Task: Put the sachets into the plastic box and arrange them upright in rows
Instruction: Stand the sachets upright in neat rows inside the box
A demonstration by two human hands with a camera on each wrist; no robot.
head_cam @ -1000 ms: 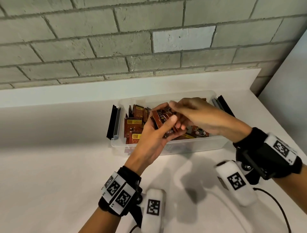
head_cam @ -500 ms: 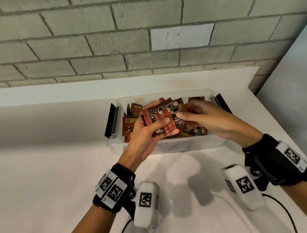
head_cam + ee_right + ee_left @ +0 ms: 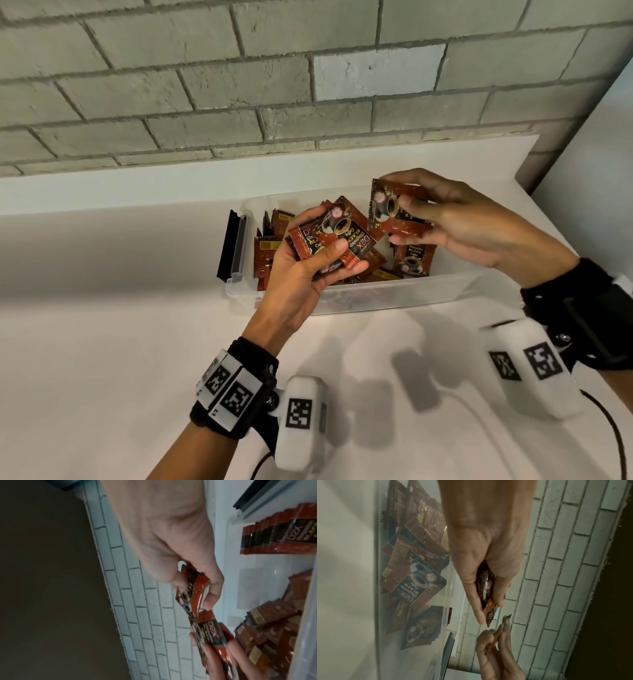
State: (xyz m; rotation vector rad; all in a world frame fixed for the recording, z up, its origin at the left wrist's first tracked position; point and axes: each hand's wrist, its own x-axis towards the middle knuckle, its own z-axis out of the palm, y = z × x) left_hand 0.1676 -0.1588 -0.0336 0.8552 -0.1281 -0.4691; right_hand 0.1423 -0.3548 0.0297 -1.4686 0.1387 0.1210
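While above box point(image 3: 376, 298): sachet point(image 3: 399, 214) between right fingers point(image 3: 416, 205).

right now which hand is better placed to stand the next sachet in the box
Probably the right hand. It pinches a single sachet, clear of the others, directly above the box. The left hand grips a whole bunch of sachets, so it suits holding the supply.

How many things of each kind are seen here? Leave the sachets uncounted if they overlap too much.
plastic box: 1
hands: 2, left hand and right hand
white wrist cameras: 2
sachets: many, overlapping, cannot count
Total counted: 5
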